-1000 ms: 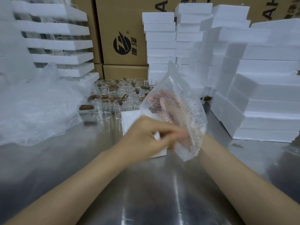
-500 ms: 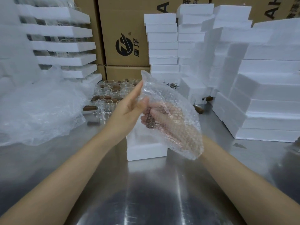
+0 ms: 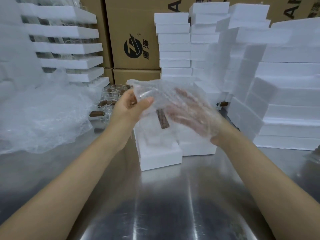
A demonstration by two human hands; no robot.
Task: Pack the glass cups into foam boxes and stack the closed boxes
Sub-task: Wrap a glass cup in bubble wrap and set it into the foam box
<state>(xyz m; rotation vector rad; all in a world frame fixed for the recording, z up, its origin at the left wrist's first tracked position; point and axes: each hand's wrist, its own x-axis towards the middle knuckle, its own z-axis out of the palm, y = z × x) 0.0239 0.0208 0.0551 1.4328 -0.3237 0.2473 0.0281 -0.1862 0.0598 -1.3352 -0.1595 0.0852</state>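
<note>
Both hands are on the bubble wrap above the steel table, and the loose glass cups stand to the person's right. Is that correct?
Not quite. The head view shows the loose glass cups to the person's left, behind the left hand; stacked foam boxes fill the right. The rest holds: the left hand and right hand are on the bubble wrap above the steel table.

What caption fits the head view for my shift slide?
Left hand and right hand hold bubble wrap around a wooden-handled cup above a foam box.
</note>
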